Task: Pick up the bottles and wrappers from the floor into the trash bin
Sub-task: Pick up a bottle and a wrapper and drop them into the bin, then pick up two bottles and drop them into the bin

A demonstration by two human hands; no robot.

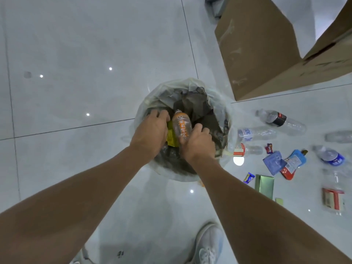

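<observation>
Evidently my right hand [198, 143] has its fingers [199, 128] curled round the base of the orange-labelled bottle [182, 126], held over the lined trash bin [144, 103]. My left hand [150, 130] covers a yellow wrapper [171, 137]; its fingertips dip out of sight, so I cannot tell whether they grasp it. A black-labelled bottle [280, 119] lies on the floor [76, 92].

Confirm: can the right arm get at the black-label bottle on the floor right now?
Probably not yet: the right grip holds the orange bottle over the bin. The black-label bottle itself lies uncovered on open floor.
</observation>
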